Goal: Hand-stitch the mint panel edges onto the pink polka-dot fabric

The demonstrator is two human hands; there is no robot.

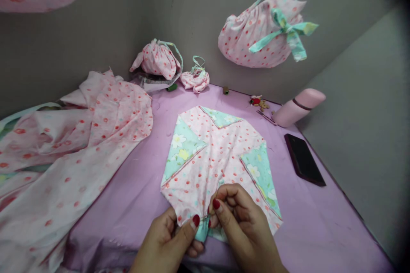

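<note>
A pink fabric piece (218,153) with small red flowers lies across the purple cloth, with mint-green floral triangles (187,147) on its corners. At its near edge, my left hand (174,236) pinches the fabric between thumb and fingers, where a bit of mint-green fabric (201,230) hangs over. Just to the right, my right hand (240,222) is closed in a pinch above the same edge. Whatever is between its thumb and forefinger is too small to make out.
A heap of pink floral fabric (105,123) covers the left side. Thread snips (266,117), a pink bottle (297,108) and a black phone (304,160) lie at right. Pink pouches (158,59) stand behind; a bag with a green bow (262,36) hangs on the wall.
</note>
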